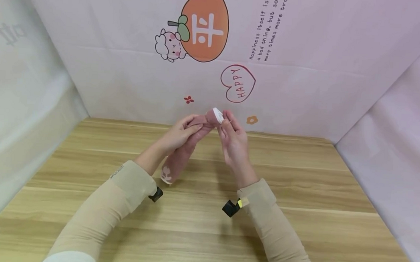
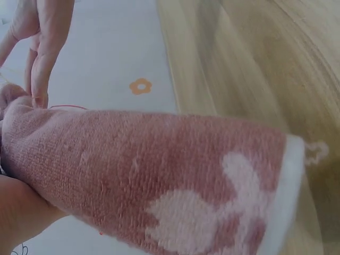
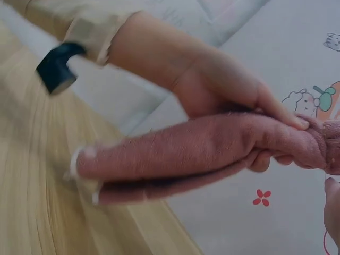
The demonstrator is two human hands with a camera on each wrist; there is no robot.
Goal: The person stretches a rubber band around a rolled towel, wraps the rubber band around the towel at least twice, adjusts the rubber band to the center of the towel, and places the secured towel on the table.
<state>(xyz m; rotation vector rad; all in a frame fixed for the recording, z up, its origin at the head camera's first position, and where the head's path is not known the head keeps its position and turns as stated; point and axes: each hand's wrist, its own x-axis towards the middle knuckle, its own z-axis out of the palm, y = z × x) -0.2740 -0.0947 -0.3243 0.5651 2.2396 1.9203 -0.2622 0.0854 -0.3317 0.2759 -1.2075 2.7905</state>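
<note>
A pink towel (image 1: 181,159) with white edging and a pale flower-like pattern is held up above the table, folded lengthwise and twisted or knotted near its upper end. My left hand (image 1: 179,135) grips it around the middle, thumb on top, and the long part hangs down toward me. At the bunched upper end, the fingers of my right hand (image 1: 235,142) pinch the white-edged tip. The left wrist view shows the hanging end of the towel (image 2: 159,170) close up. In the right wrist view its folded layers (image 3: 175,151) stand slightly apart, and only a little of my right hand shows.
Below the hands lies a wood-grain table (image 1: 189,234). A white cloth backdrop (image 1: 126,82) with printed cartoons and lettering rises behind it, with white sheets on both sides. Black wrist cameras (image 1: 231,208) stick out from the beige sleeves (image 1: 276,231).
</note>
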